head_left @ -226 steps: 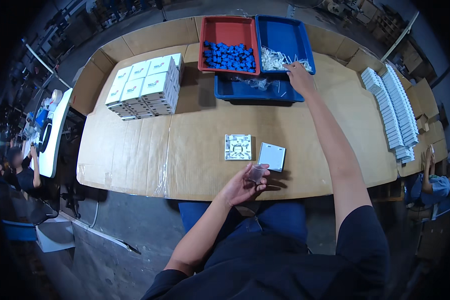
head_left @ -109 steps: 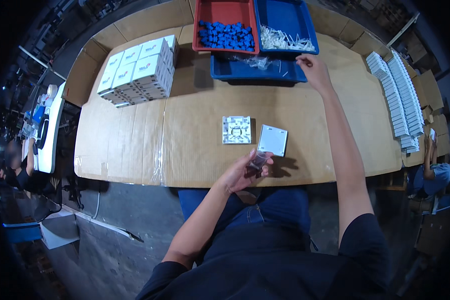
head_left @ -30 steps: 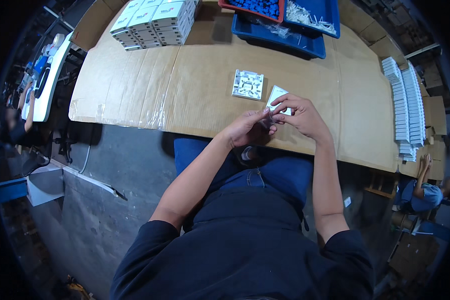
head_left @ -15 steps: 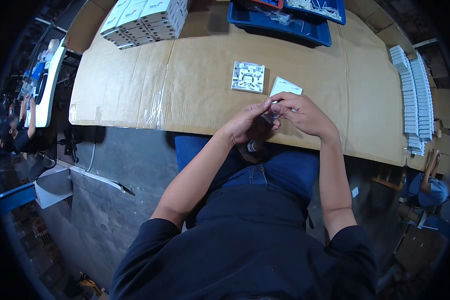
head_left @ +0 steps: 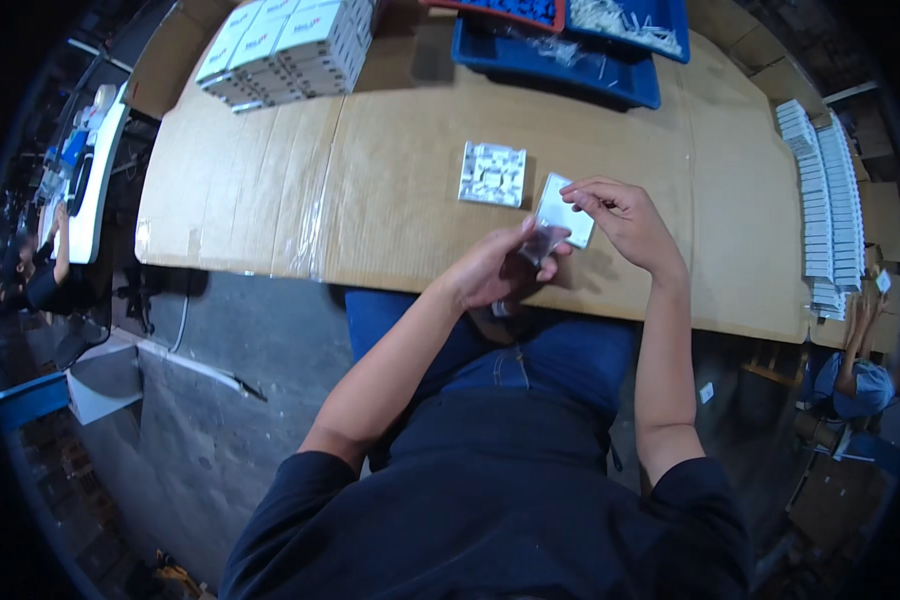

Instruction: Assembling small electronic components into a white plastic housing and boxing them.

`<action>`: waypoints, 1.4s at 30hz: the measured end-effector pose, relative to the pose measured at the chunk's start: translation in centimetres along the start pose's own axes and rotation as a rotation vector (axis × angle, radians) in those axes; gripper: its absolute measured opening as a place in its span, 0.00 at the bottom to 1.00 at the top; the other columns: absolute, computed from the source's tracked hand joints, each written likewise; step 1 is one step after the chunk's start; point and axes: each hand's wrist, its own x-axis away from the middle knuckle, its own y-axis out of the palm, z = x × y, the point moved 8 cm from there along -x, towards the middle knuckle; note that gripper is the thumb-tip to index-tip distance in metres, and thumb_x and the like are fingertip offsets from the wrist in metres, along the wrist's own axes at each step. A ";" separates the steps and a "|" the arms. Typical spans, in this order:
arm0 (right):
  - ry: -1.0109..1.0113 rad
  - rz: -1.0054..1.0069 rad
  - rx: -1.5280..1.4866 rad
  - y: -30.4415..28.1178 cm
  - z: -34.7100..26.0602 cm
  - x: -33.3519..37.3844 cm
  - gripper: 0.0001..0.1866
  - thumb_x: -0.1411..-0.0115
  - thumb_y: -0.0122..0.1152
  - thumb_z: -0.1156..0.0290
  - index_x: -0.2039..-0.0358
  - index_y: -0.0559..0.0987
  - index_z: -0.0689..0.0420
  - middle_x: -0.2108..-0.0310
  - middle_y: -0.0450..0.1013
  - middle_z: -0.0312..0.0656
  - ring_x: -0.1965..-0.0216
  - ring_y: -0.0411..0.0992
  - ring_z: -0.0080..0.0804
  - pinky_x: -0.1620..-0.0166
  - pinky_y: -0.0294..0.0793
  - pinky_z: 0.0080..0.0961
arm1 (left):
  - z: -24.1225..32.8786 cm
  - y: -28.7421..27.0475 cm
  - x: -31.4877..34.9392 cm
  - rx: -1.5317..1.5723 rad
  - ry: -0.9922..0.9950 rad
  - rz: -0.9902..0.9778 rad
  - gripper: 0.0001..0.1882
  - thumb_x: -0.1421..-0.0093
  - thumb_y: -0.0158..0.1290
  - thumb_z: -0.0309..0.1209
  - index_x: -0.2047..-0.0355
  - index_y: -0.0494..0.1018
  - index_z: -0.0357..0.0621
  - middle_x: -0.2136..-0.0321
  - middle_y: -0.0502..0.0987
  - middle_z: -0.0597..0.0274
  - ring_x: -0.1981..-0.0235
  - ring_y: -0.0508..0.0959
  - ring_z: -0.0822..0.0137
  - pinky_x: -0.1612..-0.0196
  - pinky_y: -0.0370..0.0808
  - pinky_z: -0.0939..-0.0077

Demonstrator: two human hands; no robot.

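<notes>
My left hand (head_left: 495, 265) is closed on a small clear plastic bag (head_left: 542, 243), gripping it between thumb and fingers above the table's near edge. Whatever the bag contains is too small to tell. To its right and a little higher, my right hand (head_left: 620, 220) is apart from the bag, its thumb and fingertips drawn together. Anything pinched there is too small to make out. Partly behind both hands lies a flat white card or booklet (head_left: 558, 197). Left of the card, a square white and grey patterned piece (head_left: 493, 174) rests flat on the cardboard.
Stacked white boxes (head_left: 290, 45) stand at the far left of the cardboard-covered table (head_left: 400, 180). Blue trays (head_left: 555, 70) and a red tray (head_left: 500, 12) with small blue and white parts sit at the back. Rows of white boxes (head_left: 830, 200) line the right. People work at both sides.
My hands have parted: the right hand has drawn away from the bag to the upper right, while the left keeps hold. More of the white card shows. The whole view has shifted slightly.
</notes>
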 end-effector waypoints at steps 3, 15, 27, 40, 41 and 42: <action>0.111 0.031 0.059 -2.4 2.8 -1.6 0.14 0.28 0.60 0.67 0.54 0.84 0.67 0.57 0.82 0.41 0.54 0.78 0.27 0.48 0.76 0.25 | 0.1 -0.3 0.7 -0.075 -0.040 0.088 0.33 0.24 0.41 0.54 0.36 0.68 0.38 0.52 0.79 0.63 0.59 0.77 0.70 0.47 0.75 0.70; -0.117 0.653 0.526 -17.6 3.9 -16.5 0.13 0.34 0.63 0.67 0.51 0.84 0.54 0.61 0.83 0.44 0.58 0.81 0.43 0.56 0.79 0.37 | 0.0 -0.4 0.6 -0.068 -0.072 0.129 0.29 0.23 0.41 0.51 0.36 0.69 0.40 0.51 0.80 0.61 0.58 0.79 0.71 0.47 0.78 0.72; -0.086 0.583 0.995 -19.2 4.3 -25.3 0.17 0.35 0.62 0.66 0.46 0.80 0.52 0.55 0.78 0.43 0.49 0.76 0.47 0.48 0.77 0.45 | -0.7 -0.2 0.6 0.053 -0.059 0.022 0.33 0.28 0.49 0.56 0.37 0.68 0.42 0.54 0.76 0.65 0.60 0.75 0.70 0.49 0.74 0.73; -0.008 0.945 0.298 -27.2 6.8 -21.5 0.14 0.41 0.72 0.68 0.55 0.84 0.58 0.63 0.84 0.45 0.63 0.81 0.37 0.60 0.79 0.32 | -1.2 -0.4 -0.2 0.110 -0.096 0.002 0.33 0.24 0.40 0.55 0.34 0.67 0.41 0.49 0.78 0.63 0.57 0.77 0.68 0.47 0.76 0.71; -0.082 0.959 -0.049 -29.5 8.2 -20.1 0.16 0.41 0.73 0.70 0.54 0.83 0.62 0.64 0.84 0.43 0.67 0.79 0.30 0.63 0.77 0.27 | -1.6 0.3 -0.5 0.109 -0.124 -0.028 0.33 0.24 0.40 0.55 0.34 0.67 0.41 0.49 0.78 0.63 0.57 0.77 0.68 0.47 0.76 0.71; -0.180 0.877 -0.311 -27.5 7.4 -20.3 0.17 0.40 0.74 0.72 0.54 0.81 0.65 0.65 0.82 0.38 0.70 0.74 0.20 0.67 0.72 0.18 | -1.5 -0.5 0.1 0.065 -0.107 0.043 0.33 0.24 0.40 0.55 0.34 0.68 0.41 0.49 0.79 0.61 0.56 0.78 0.67 0.46 0.77 0.69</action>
